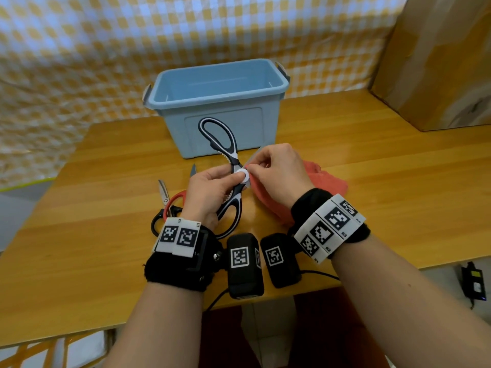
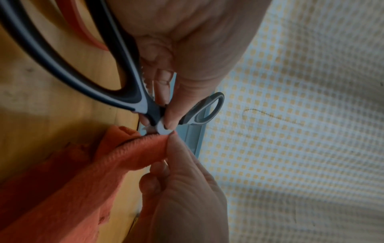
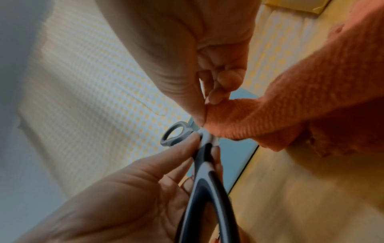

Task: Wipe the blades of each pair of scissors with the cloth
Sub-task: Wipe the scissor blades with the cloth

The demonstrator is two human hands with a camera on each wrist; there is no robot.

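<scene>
Black-and-white kitchen scissors (image 1: 233, 152) are spread wide open above the wooden table (image 1: 385, 166). My left hand (image 1: 225, 179) pinches them at the white pivot, thumb on top, with the lower handle under the palm. My right hand (image 1: 261, 166) pinches the orange cloth (image 1: 326, 181) folded over one blade right beside the pivot; the blade's tip pokes out beyond the fingers. The left wrist view shows the thumb of the left hand (image 2: 172, 118) on the pivot and the cloth (image 2: 83, 180) bunched against it. In the right wrist view the right hand (image 3: 203, 115) squeezes the cloth (image 3: 290, 106) by the scissors (image 3: 207, 180).
A light blue plastic bin (image 1: 212, 98) stands just behind the hands. Red-handled scissors (image 1: 175, 197) and black-handled scissors (image 1: 156, 219) lie on the table under and left of my left wrist. A cardboard box (image 1: 438, 62) sits at the back right. A checked sheet hangs behind.
</scene>
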